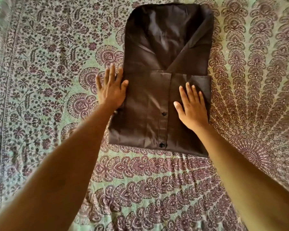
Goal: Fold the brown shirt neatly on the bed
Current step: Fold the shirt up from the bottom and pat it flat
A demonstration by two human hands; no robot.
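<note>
Pressing down flat: both hands are open, fingers straight and slightly spread, gripping nothing. Brown shirt (165,77) lies on the bed (140,180) at the centre of view, running up toward 12 o'clock. It is folded into a long narrow block. The sides are turned in, forming a V in the upper half, and a panel is folded over the lower half with the button placket (165,97) facing up. Two dark buttons (164,113) sit on that placket, one mid-panel and one at 6 o'clock close to the near edge. Left hand (111,87) is at the shirt's 9 o'clock, palm down on the bedspread (48,64) just beside the left edge. Its thumb (124,82) touches that edge; the other fingers are on the cover, not the cloth. Right hand (192,107) is on the shirt itself, about 4 o'clock from its centre, palm down on the lower right panel just right of the placket, fingertips pointing to 12. Hands are apart, with the placket between them. Bare forearms (65,155) come in from 7 and 5 o'clock. Surface is the bedspread, pale green with a dense purple-brown print: floral vines out at 9 o'clock, fan-shaped motifs around the shirt and off to 3 o'clock. It lies mostly flat with mild rumples and fills nearly the whole view. Blurred green patch at the far 10 o'clock corner, can't tell what it is.
</note>
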